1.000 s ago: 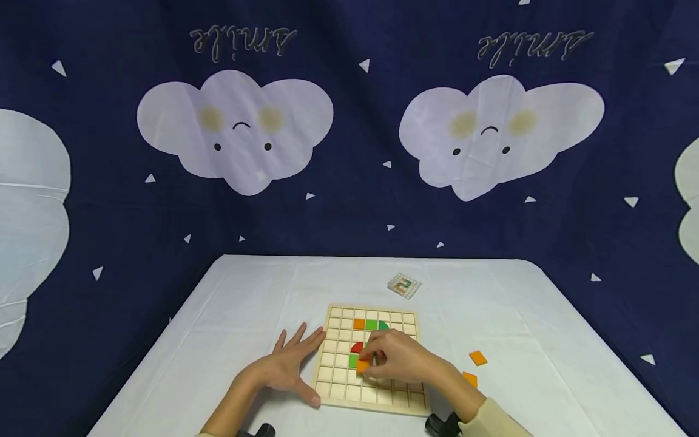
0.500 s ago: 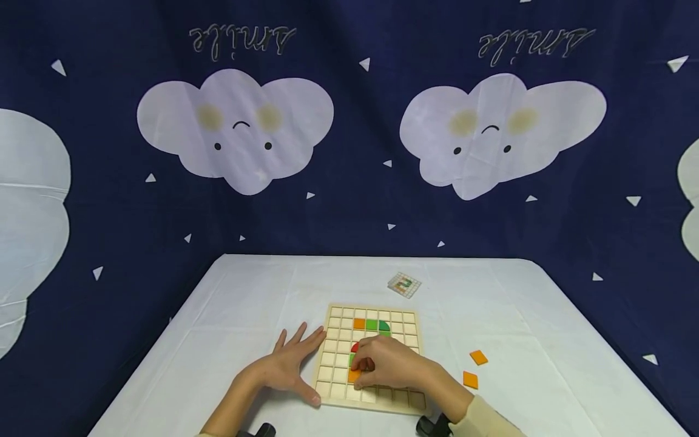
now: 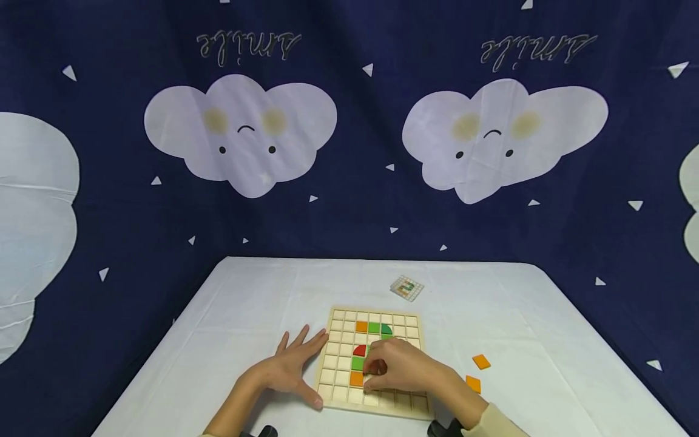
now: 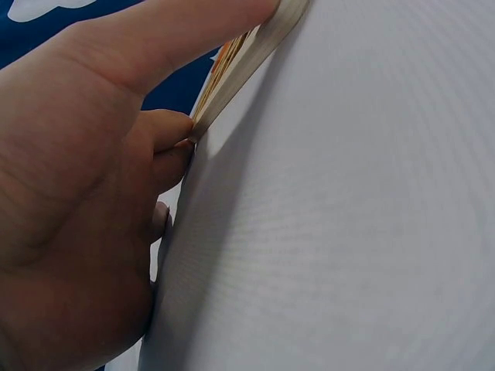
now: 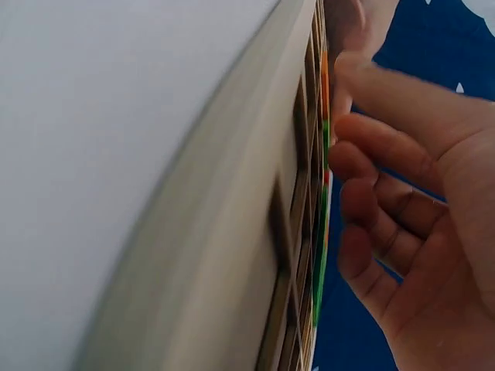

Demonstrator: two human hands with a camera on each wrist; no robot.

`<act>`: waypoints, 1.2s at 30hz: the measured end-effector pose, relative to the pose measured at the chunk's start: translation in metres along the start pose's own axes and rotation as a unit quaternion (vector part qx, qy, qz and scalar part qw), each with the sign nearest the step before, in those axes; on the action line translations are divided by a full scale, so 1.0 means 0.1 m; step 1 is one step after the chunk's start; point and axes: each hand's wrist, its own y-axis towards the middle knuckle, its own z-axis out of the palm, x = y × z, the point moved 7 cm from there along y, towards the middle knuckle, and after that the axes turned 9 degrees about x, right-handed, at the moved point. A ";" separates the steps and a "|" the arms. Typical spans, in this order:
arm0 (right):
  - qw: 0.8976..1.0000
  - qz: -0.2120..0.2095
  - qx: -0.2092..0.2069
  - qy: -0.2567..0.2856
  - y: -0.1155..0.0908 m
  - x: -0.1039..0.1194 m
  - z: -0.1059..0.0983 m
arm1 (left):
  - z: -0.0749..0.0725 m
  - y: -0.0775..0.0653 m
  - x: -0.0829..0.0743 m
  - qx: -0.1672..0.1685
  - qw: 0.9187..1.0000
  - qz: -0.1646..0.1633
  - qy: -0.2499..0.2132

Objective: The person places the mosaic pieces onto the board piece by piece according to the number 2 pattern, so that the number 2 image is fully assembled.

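Note:
My left hand (image 3: 286, 371) lies with fingers spread at the left side of a wooden grid board (image 3: 338, 393), fingertips and thumb touching its edge. Over the board's middle is my right hand (image 3: 401, 364), its fingers loosely bent. In the right wrist view the thumb and fingers (image 5: 357, 158) stand apart with nothing between them. Just left of that hand, an orange square tile (image 3: 357, 379) sits in a cell, below a green tile (image 3: 357, 363) and a red rounded tile (image 3: 360, 351). Farther up are another orange tile (image 3: 361, 326), a green one (image 3: 374, 328) and a dark green rounded one (image 3: 386, 329). The right hand hides some cells.
Two loose orange tiles, one farther back (image 3: 481, 362) and one nearer (image 3: 473, 383), lie on the white tablecloth (image 3: 546, 352) right of the board. Behind the board is a small pattern card (image 3: 406, 288). A dark blue curtain with clouds (image 3: 243, 133) surrounds the table.
My right hand has set the orange tile into a cell below the green one, let go and drawn slightly right. The left hand stays at the board's edge.

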 end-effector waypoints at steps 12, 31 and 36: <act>0.998 0.046 -0.012 0.037 -0.36 -0.21 -0.12 | 0.01 0.02 0.02 -0.001 1.000 -0.006 0.003; 0.989 0.141 -0.051 0.005 -1.05 -0.62 -0.34 | 0.01 0.02 0.02 -0.002 1.000 -0.014 0.008; 0.981 0.186 -0.047 0.007 -1.25 -0.75 -0.39 | 0.02 0.02 0.02 -0.002 1.000 -0.013 0.002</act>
